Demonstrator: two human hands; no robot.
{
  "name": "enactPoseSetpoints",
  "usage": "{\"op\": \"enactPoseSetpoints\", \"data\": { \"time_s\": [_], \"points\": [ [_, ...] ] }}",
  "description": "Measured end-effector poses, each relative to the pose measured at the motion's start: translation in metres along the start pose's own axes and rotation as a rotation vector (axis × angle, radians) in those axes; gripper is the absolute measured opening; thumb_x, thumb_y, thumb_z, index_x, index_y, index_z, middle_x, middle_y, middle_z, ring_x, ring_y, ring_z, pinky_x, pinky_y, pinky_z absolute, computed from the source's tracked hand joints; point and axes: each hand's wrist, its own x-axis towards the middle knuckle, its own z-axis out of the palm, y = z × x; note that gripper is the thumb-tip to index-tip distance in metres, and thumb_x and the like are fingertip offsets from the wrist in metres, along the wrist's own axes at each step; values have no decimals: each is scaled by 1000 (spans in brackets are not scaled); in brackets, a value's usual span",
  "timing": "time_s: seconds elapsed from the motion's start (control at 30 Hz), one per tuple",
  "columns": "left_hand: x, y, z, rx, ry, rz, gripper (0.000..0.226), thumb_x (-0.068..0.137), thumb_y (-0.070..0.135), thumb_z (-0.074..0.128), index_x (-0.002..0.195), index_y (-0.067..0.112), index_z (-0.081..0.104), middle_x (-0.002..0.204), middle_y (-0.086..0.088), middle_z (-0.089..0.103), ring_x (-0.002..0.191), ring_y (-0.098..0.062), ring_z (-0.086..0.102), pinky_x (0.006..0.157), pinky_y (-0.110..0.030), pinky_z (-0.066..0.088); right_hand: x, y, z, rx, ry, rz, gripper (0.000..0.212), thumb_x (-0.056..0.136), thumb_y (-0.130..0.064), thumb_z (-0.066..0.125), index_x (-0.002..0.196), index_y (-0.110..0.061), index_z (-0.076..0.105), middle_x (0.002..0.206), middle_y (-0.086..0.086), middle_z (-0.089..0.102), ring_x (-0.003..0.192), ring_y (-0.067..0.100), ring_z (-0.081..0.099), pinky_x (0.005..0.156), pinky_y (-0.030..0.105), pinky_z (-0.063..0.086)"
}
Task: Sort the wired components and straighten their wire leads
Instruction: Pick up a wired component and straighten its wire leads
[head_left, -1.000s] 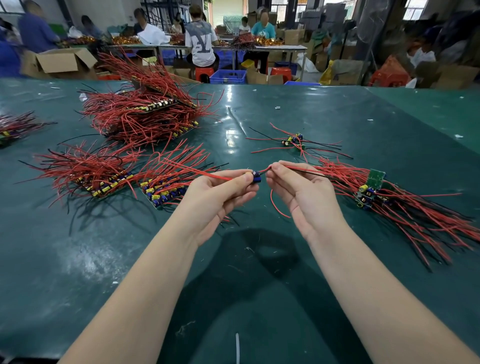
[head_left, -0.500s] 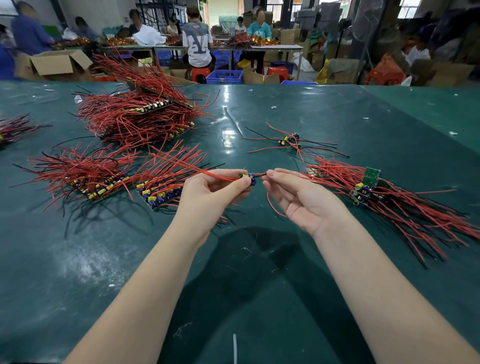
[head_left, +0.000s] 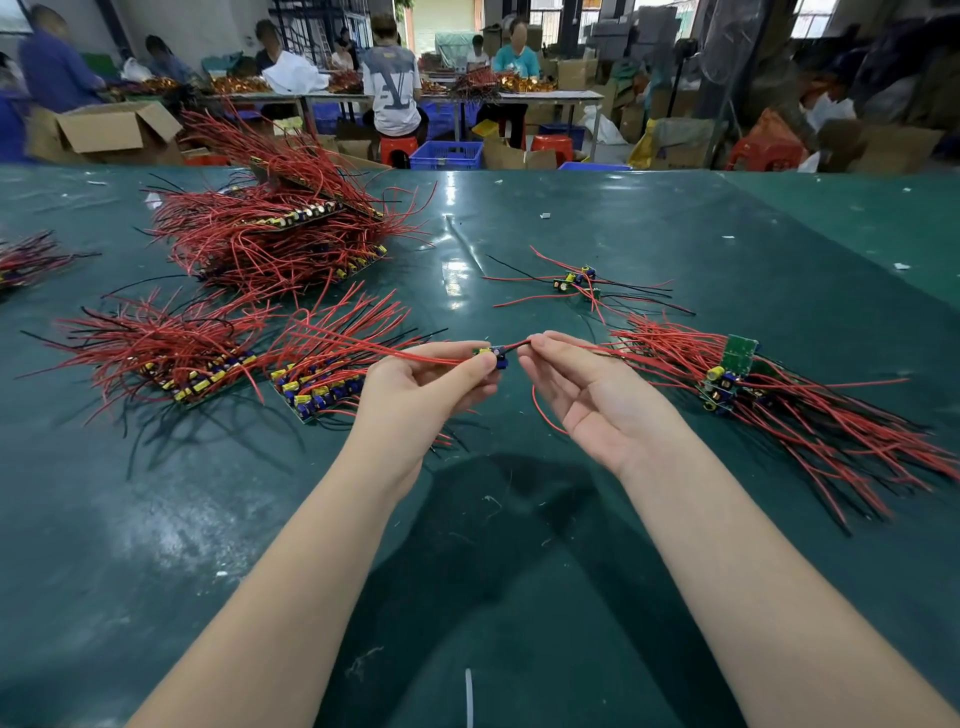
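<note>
My left hand grips a small wired component with blue and yellow parts, its red leads running off to the left. My right hand pinches a red lead of the same component just right of it; a loop of that red wire hangs below the palm. Both hands hover above the green table.
Sorted rows of components with red wires lie at left and centre-left. A big stacked heap sits behind them. A loose pile lies at right, a few stray components beyond. People work at far tables.
The right hand has turned palm-up and its fingers have slid along the lead close to the component. The left hand keeps its grip in nearly the same place.
</note>
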Motion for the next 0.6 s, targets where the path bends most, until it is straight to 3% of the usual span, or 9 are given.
{"op": "enactPoseSetpoints", "data": {
  "time_s": [0.13,0.33,0.6],
  "points": [
    [0,3,-1,-122,-6,-61,8,87,0,62,90,1,70,81,-8,73,75,-15,70,70,-20,56,-1,-2,1,-95,-26,-38,8,85,6,62,83,-1,65,75,14,73,69,21,73,59,22,57],
    [2,6,-2,-213,-19,-105,9,90,3,60,92,1,69,83,-8,74,77,-14,71,72,-20,57,-5,-7,1,-89,-32,99,6,77,0,68,75,-5,67,74,10,73,64,14,72,53,19,55],
    [4,8,-5,-249,9,-144,9,89,2,61,91,1,69,82,-9,74,75,-14,71,68,-20,57,1,-8,-2,-185,-37,-75,8,91,-8,61,87,-5,68,73,7,73,67,16,71,60,22,56]
  ]
}}
